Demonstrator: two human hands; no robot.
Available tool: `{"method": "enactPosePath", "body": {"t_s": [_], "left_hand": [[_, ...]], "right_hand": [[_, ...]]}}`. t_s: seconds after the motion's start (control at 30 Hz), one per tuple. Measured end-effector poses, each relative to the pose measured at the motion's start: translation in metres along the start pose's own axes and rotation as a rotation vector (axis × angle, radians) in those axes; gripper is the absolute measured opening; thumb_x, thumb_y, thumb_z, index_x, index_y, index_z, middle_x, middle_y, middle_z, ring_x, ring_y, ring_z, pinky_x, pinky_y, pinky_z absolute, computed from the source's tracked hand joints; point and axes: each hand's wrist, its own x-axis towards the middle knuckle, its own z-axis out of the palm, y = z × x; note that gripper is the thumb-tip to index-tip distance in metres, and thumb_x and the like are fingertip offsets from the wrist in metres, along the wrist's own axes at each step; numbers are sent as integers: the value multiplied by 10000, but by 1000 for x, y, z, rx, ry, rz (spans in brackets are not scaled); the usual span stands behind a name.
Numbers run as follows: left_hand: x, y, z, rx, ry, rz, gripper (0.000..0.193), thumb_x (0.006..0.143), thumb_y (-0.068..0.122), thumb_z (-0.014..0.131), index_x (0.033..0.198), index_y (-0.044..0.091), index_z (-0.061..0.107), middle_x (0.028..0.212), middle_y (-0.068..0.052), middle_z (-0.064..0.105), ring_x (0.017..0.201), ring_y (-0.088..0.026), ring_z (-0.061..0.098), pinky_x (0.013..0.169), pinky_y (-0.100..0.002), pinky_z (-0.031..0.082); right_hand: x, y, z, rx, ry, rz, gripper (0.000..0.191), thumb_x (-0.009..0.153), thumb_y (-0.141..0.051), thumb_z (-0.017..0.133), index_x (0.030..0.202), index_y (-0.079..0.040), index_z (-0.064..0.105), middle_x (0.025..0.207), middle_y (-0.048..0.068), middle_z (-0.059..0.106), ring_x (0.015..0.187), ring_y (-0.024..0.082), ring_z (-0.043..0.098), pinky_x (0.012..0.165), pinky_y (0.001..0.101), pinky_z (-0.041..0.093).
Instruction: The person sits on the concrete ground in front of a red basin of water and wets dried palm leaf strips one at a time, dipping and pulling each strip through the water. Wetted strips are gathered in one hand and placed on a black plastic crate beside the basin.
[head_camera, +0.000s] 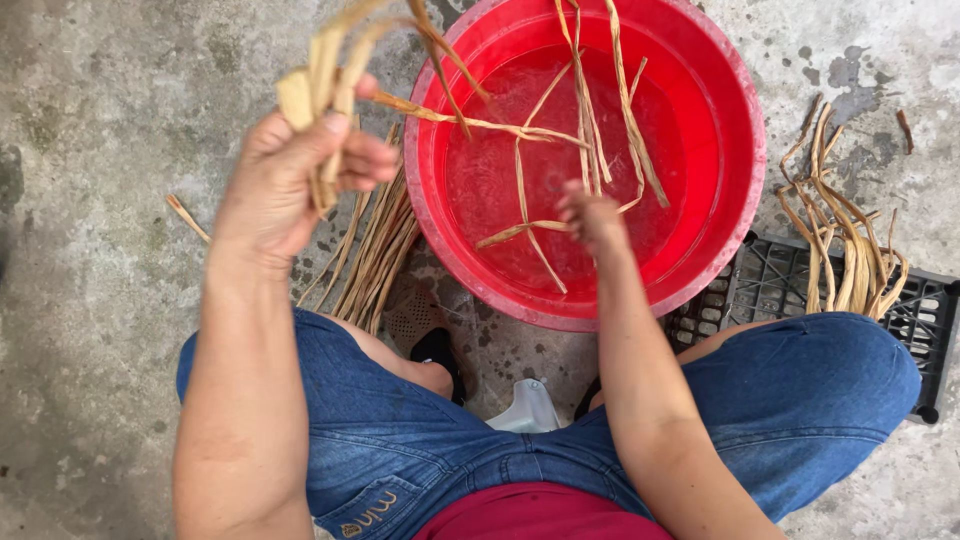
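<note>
Both hands grip straw strips (520, 130): left hand (290, 180) clenched, right hand (592, 218) fingertips blurred over red basin (735, 190).

Bare floor (90, 300) lies open to my left; basin (735, 110), crate (760, 285) and strip bundles (375, 250) crowd ahead.

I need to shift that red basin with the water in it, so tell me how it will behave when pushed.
The red basin holds water and soaking straw strips, so it is probably heavy and apt to slosh. Its wide, low shape makes tipping unlikely. The concrete floor looks rough and wet-spotted, so it may drag rather than glide.
</note>
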Motion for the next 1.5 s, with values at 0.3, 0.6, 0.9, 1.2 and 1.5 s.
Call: {"method": "enactPosePath", "body": {"t_s": [0.3, 0.6, 0.9, 1.2, 1.5], "left_hand": [[33, -69, 20, -127, -19, -148, 109, 1000, 127, 677, 1075, 51, 698, 811, 12, 657, 605, -9, 518, 479, -164, 388], [50, -100, 35, 142, -3, -262, 215, 911, 283, 720, 986, 87, 769, 576, 43, 576, 423, -37, 432, 371, -201, 329], [71, -155, 54, 876, -55, 432, 282, 1049, 295, 657, 1161, 37, 676, 923, -93, 703, 846, -209, 675, 701, -390, 530], [51, -161, 73, 844, -263, -210, 324, 1023, 333, 560, 969, 68, 739, 699, -114, 660, 678, -237, 679, 655, -401, 518], [21, -86, 57, 461, -220, -393, 287, 1019, 315, 597, 851, 114, 713, 602, 37, 477, 510, -96, 411, 446, -227, 352]], "right_hand": [[30, 51, -1, 186, 37, 152, 244, 1018, -317, 615, 899, -113, 676, 580, -27, 551, 420, 84, 379, 378, 267, 269], [19, 31, 15, 459, 113, -151, 112, 1015, -122, 637, 972, -33, 690, 786, 54, 707, 634, 136, 648, 534, 274, 551], [-64, -50, 60, 603, -329, -426, 192, 1029, -192, 657, 1060, -8, 700, 932, 115, 752, 747, 157, 710, 681, 279, 608], [-54, -27, 82, 596, -275, -288, 223, 1035, -245, 607, 878, -90, 643, 675, -4, 589, 469, 59, 427, 415, 216, 309], [30, 7, -17, 960, -142, -107, 236, 1053, -195, 625, 825, -222, 570, 595, -87, 467, 430, 62, 300, 397, 253, 188]]}}
